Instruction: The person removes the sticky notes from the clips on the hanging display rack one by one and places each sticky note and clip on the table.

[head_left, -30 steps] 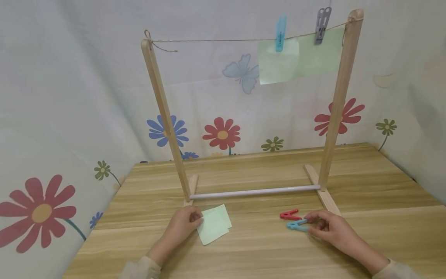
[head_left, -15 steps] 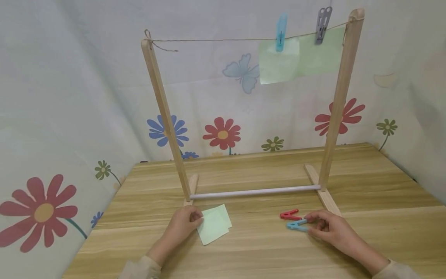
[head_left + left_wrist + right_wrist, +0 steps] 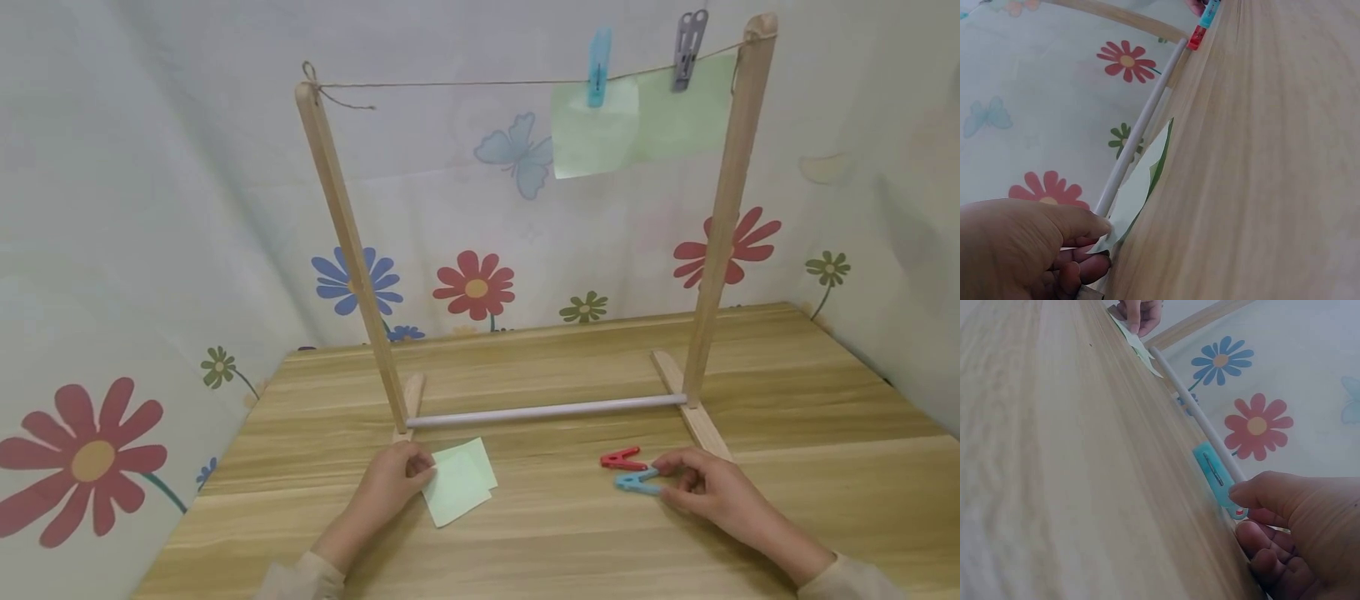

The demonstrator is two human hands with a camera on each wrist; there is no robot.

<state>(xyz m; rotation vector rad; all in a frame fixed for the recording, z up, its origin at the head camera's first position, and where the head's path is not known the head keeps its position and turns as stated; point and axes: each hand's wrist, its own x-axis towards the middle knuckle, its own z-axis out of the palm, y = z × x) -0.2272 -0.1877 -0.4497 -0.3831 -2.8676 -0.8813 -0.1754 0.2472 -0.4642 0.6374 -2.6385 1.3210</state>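
Observation:
My left hand (image 3: pixel 392 482) pinches the left edge of pale green paper sheets (image 3: pixel 459 485) that lie overlapping on the table. In the left wrist view the thumb is on top of the paper (image 3: pixel 1138 181), with fingertips under its edge. Across the table, my right hand (image 3: pixel 708 487) pinches a blue clothespin (image 3: pixel 636 482) by its spread ends. The right wrist view shows the thumb against this blue clothespin (image 3: pixel 1213 475) at the tabletop. Just behind it lies a red clothespin (image 3: pixel 622 458), which no hand grips.
A wooden frame (image 3: pixel 348 250) stands behind the hands, with a white rod (image 3: pixel 547 412) low across it. From its string (image 3: pixel 450 84) hang two green sheets (image 3: pixel 592 137), one under a blue clothespin (image 3: pixel 597 71), the other under a grey clothespin (image 3: pixel 686 52). A flowered curtain is behind.
The head view has shifted slightly. Both hands keep the same hold on the paper and the blue clothespin.

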